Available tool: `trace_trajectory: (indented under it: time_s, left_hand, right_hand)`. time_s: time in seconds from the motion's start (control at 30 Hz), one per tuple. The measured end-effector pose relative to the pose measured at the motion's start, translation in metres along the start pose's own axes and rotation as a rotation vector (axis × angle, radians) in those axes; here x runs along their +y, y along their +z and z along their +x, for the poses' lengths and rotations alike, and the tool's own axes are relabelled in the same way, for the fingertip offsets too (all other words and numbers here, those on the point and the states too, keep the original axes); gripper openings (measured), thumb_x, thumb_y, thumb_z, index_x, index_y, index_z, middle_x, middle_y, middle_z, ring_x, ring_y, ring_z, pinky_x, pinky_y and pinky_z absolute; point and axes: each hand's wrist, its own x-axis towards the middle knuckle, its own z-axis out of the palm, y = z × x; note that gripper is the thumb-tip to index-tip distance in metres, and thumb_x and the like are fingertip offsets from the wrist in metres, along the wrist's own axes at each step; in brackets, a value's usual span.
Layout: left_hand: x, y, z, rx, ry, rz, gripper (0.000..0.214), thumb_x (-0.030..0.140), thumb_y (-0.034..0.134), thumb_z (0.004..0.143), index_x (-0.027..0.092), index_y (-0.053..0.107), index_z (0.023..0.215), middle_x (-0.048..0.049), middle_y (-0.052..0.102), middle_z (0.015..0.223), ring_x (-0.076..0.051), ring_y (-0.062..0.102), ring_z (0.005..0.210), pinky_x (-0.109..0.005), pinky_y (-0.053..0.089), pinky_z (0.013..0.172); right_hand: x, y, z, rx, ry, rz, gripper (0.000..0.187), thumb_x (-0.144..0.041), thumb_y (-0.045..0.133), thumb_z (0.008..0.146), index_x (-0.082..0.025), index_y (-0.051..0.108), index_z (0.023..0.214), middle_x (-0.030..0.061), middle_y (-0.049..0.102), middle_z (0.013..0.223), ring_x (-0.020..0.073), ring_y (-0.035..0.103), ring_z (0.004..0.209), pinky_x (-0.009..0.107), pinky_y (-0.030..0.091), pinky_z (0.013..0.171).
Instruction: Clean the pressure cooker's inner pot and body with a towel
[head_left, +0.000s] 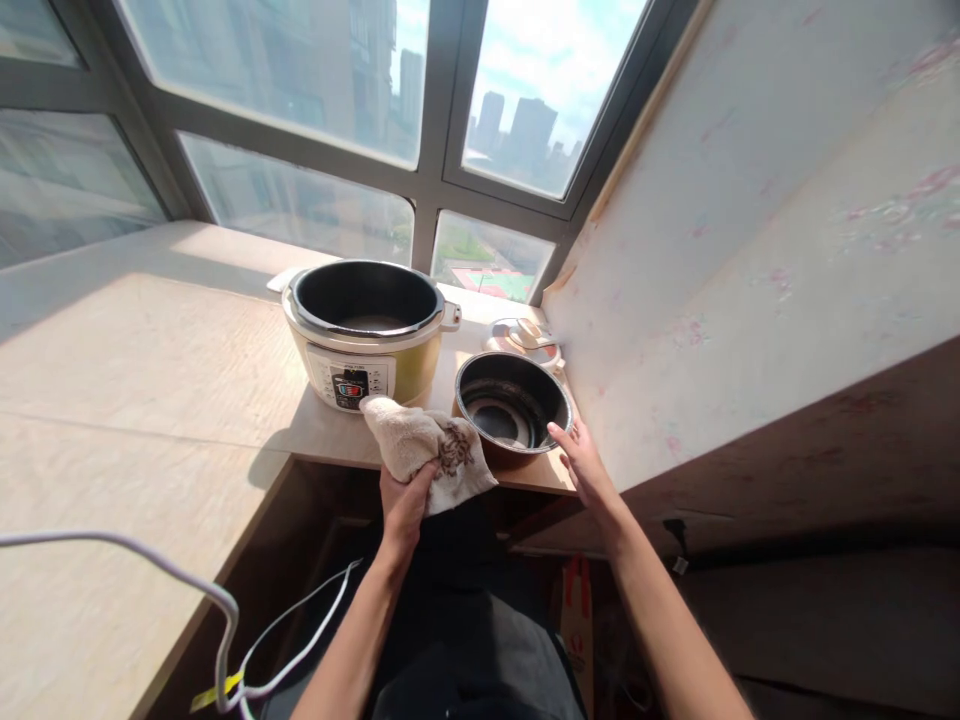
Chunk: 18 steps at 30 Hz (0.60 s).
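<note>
A cream terry cloth (405, 435) with a dark printed patch is bunched in my left hand (409, 505), held just in front of the cooker and the pot. My right hand (589, 465) is at the right side of a round inner pot (517, 395), a digit over its rim and the others along the outside. The pot is dark inside with a brownish outer wall, and stands upright at the ledge's front edge. To its left sits a white and yellow-green electric cooker (409, 365), open on top, its control panel facing me.
A lid (525, 342) lies behind the pot, close to the papered wall (720, 250). Windows (300, 190) border the wooden ledge (135, 370). A white cable (172, 570) loops at lower left. Below the ledge is a bag (577, 620) with red handles.
</note>
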Motion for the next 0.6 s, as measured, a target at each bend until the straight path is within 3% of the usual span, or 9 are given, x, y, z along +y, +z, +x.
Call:
trace_trajectory:
  time_s: [0.13, 0.23, 0.33, 0.6]
  left_hand:
    - [-0.008, 0.011, 0.003, -0.003, 0.01, 0.046, 0.05, 0.037, 0.091, 0.055, 0.014, 0.07, 0.095, -0.0067, 0.074, 0.089, -0.025, 0.072, 0.085, -0.033, 0.057, 0.075]
    - [-0.011, 0.016, 0.005, -0.003, 0.024, 0.073, 0.05, 0.037, 0.09, 0.055, 0.015, 0.069, 0.095, -0.0062, 0.074, 0.087, -0.026, 0.072, 0.086, -0.033, 0.057, 0.074]
    - [-0.012, 0.02, 0.007, -0.03, 0.039, 0.078, 0.051, 0.038, 0.09, 0.057, 0.015, 0.069, 0.097, -0.0087, 0.075, 0.092, -0.027, 0.072, 0.089, -0.035, 0.058, 0.078]
    - [-0.012, 0.018, 0.017, -0.217, 0.053, 0.093, 0.037, 0.034, 0.085, 0.054, 0.021, 0.072, 0.086, -0.0078, 0.076, 0.086, -0.03, 0.071, 0.084, -0.042, 0.06, 0.079]
  right_hand:
    - [-0.003, 0.024, -0.014, -0.022, 0.07, 0.191, 0.056, -0.052, 0.082, 0.073, -0.027, 0.068, 0.121, 0.0063, 0.075, 0.12, 0.0284, 0.067, 0.117, 0.042, 0.053, 0.102]
    - [-0.003, 0.032, -0.017, 0.039, 0.164, 0.239, 0.048, -0.041, 0.079, 0.067, -0.025, 0.066, 0.111, 0.0015, 0.074, 0.1, 0.0226, 0.067, 0.092, 0.034, 0.056, 0.078]
    - [-0.002, 0.031, -0.015, 0.074, 0.26, 0.238, 0.04, -0.032, 0.071, 0.061, -0.025, 0.061, 0.098, -0.0042, 0.065, 0.079, 0.0162, 0.058, 0.07, 0.026, 0.047, 0.058]
    - [-0.005, 0.015, -0.001, 0.03, 0.292, 0.311, 0.031, -0.024, 0.063, 0.049, -0.023, 0.059, 0.08, -0.0061, 0.055, 0.066, 0.0115, 0.044, 0.059, 0.023, 0.042, 0.051]
